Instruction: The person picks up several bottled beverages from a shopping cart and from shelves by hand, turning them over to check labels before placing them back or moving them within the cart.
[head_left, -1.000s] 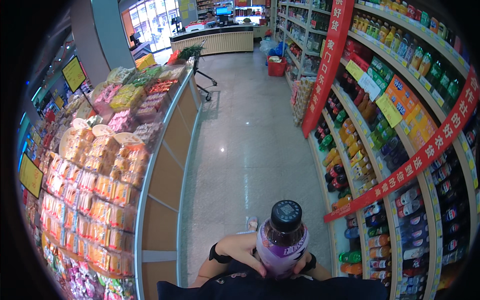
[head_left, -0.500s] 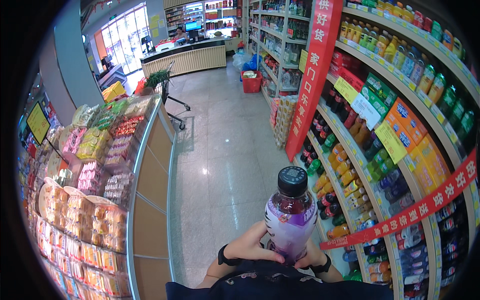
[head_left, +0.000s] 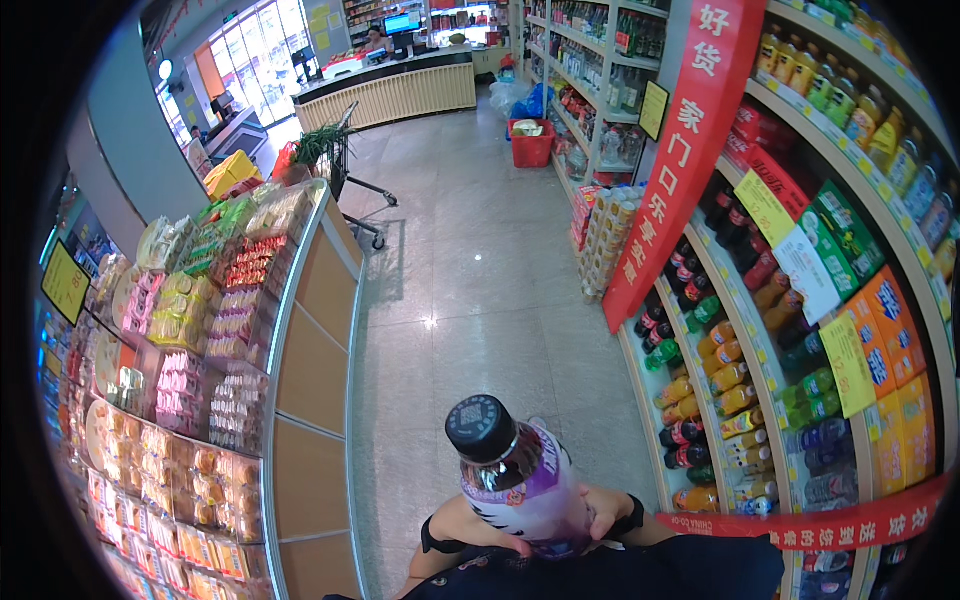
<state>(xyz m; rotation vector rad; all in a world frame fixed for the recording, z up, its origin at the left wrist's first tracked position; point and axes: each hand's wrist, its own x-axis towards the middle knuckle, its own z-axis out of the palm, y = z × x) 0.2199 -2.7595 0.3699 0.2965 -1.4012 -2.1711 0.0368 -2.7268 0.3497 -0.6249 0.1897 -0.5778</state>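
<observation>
Close to my body I hold a drink bottle (head_left: 535, 480) with a black screw cap and a purple and white label. The cap is on, and the bottle leans with its top toward the left. My left hand (head_left: 468, 527) grips its left side, the thumb lying across the front low down. My right hand (head_left: 608, 512) closes round the right side, thumb against the label. A dark band circles each wrist. The bottle's base is hidden behind my dark clothing.
A snack display stand (head_left: 310, 400) runs along the left. Drink shelves (head_left: 745, 330) line the right, with red banners (head_left: 690, 130) across them. Up the aisle are a shopping cart (head_left: 350, 180), a red basket (head_left: 530, 145) and a counter (head_left: 390, 97) with a person behind it.
The bottle and both hands have shifted left in view and slightly down. The bottle now tilts to the left. The shelves and aisle sit differently as my view has turned.
</observation>
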